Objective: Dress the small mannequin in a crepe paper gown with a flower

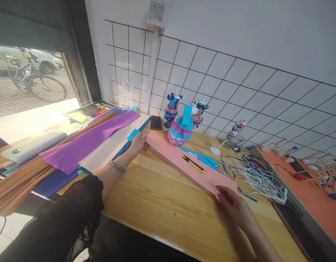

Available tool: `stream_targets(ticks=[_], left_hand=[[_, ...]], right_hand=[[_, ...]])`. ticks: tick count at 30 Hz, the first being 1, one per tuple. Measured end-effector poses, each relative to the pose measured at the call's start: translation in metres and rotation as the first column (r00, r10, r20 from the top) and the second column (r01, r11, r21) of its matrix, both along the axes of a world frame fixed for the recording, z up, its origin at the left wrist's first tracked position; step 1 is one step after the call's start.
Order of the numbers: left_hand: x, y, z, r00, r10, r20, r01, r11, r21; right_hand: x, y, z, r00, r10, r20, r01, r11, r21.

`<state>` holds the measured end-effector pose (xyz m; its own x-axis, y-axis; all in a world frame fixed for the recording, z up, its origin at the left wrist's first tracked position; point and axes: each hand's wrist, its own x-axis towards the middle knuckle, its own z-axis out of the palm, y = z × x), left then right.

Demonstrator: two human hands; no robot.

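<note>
A long folded strip of pink crepe paper (pixel 173 156) stretches across the wooden table between my two hands. At its far left end, my left hand (pixel 139 142) pinches the paper's edge. My right hand (pixel 233 203) grips the near right corner between thumb and fingers. Small yellow-and-black snips (pixel 193 164) lie on top of the pink paper. Blue paper (pixel 211 162) shows from under its far side. Just behind the strip stands a doll-like figure (pixel 181 129) in a layered blue, pink and purple paper skirt.
Purple (pixel 94 138), white and brown paper sheets lie at the left, beside a black phone (pixel 156 122). Tangled white cords (pixel 257 178) cover the right side. An orange surface (pixel 301 196) with wire pieces lies beyond. A wire grid (pixel 200 72) hangs on the wall.
</note>
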<state>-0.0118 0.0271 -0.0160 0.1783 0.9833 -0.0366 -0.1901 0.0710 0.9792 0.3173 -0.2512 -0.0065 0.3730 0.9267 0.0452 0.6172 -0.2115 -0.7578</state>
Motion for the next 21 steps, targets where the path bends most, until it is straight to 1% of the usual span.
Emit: stream_targets(ticks=[7,12,18,19,20,21], left_hand=[[-0.008,0.008,0.001,0.990,0.131,0.051,-0.130,0.991,-0.013],[-0.010,0.013,-0.001,0.978,0.200,0.053,-0.199,0.980,-0.022],[-0.012,0.017,-0.005,0.965,0.260,0.044,-0.259,0.966,-0.017],[-0.012,0.016,-0.005,0.956,0.292,0.023,-0.293,0.956,0.006],[-0.012,0.015,-0.004,0.940,0.341,-0.015,-0.339,0.939,0.061],[-0.011,0.013,-0.003,0.916,0.397,-0.063,-0.384,0.910,0.157]], right_hand=[[-0.016,0.003,0.005,0.995,0.088,-0.039,-0.089,0.995,-0.034],[-0.026,0.005,0.012,0.997,0.080,-0.023,-0.081,0.995,-0.051],[-0.032,0.007,0.018,0.997,0.066,-0.037,-0.068,0.997,-0.029],[-0.032,0.007,0.018,0.997,0.063,-0.041,-0.065,0.997,-0.034],[-0.033,0.008,0.017,0.997,0.060,-0.046,-0.062,0.997,-0.041],[-0.033,0.008,0.017,0.997,0.055,-0.049,-0.057,0.997,-0.048]])
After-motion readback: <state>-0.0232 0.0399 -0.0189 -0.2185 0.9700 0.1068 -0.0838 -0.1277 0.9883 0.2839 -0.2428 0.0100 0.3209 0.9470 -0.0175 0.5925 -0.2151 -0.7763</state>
